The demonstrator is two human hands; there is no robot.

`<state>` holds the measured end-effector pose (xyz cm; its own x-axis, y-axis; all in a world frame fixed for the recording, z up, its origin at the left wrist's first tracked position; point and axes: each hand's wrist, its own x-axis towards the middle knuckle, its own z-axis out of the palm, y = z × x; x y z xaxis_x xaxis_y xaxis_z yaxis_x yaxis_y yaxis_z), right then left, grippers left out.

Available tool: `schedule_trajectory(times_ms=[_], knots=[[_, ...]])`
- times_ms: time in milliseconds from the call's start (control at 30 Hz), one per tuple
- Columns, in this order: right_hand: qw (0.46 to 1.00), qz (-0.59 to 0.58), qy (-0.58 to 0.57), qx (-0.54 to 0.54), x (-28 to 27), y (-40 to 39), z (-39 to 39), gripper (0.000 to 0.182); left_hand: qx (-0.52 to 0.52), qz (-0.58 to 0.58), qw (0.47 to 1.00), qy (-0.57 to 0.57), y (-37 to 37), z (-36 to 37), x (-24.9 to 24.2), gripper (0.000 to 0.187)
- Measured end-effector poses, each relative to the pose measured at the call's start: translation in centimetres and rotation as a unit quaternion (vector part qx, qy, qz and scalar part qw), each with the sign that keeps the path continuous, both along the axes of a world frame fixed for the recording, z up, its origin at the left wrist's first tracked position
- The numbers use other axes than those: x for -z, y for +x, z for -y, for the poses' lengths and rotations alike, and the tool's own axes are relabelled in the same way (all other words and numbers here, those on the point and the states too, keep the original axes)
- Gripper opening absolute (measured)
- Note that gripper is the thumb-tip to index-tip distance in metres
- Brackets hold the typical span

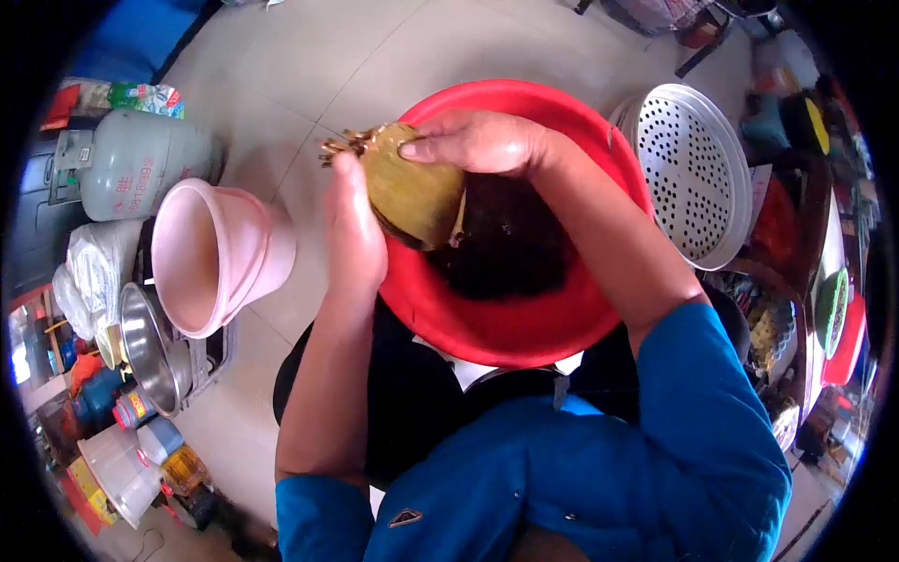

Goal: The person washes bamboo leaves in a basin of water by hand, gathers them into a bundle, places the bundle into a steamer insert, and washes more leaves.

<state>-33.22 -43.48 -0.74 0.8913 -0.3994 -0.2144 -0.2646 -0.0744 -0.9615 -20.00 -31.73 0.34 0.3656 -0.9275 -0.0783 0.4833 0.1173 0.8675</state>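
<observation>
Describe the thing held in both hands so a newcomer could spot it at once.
Start at the big red basin in the middle of the view. Over its upper left rim, the left hand and right hand hold an olive-brown leaf-wrapped bundle. It alone is greenish with frayed tips, unlike the dark mass in the basin.

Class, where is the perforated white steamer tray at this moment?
In the head view, the perforated steamer tray lies on the floor at upper right, just beside the red basin, on the right hand side.

Two hands showing, left hand [354, 234] and right hand [478, 142], one leaf-wrapped bundle [412, 192] sitting between them, one red basin [524, 323] lying below, one pink bucket [217, 258], one gas cylinder [136, 161], one perforated steamer tray [693, 173], one steel bowl [150, 348] standing nearby.
</observation>
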Motion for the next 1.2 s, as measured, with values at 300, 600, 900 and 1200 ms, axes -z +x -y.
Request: schedule_trajectory(times_ms=[300, 600, 900, 1200], knots=[[0.998, 0.053, -0.014, 0.025, 12.1, -0.7, -4.4, 0.026, -0.187, 0.281, 0.936, 0.099, 0.1, -1.1, -0.3, 0.02], [0.968, -0.04, -0.158, 0.189, 25.2, -4.8, 2.3, 0.044, -0.167, 0.268, 0.946, 0.078, 1.6, -2.0, -0.8, 0.02], [0.97, -0.117, 0.114, 0.179, 23.7, -6.2, 0.9, 0.044, -0.141, 0.276, 0.943, 0.124, 1.8, -1.3, -0.5, 0.023], [0.993, -0.095, 0.062, -0.035, 10.2, -4.1, 3.2, 0.031, -0.14, 0.232, 0.96, 0.072, 1.0, -0.7, -0.1, 0.02]])
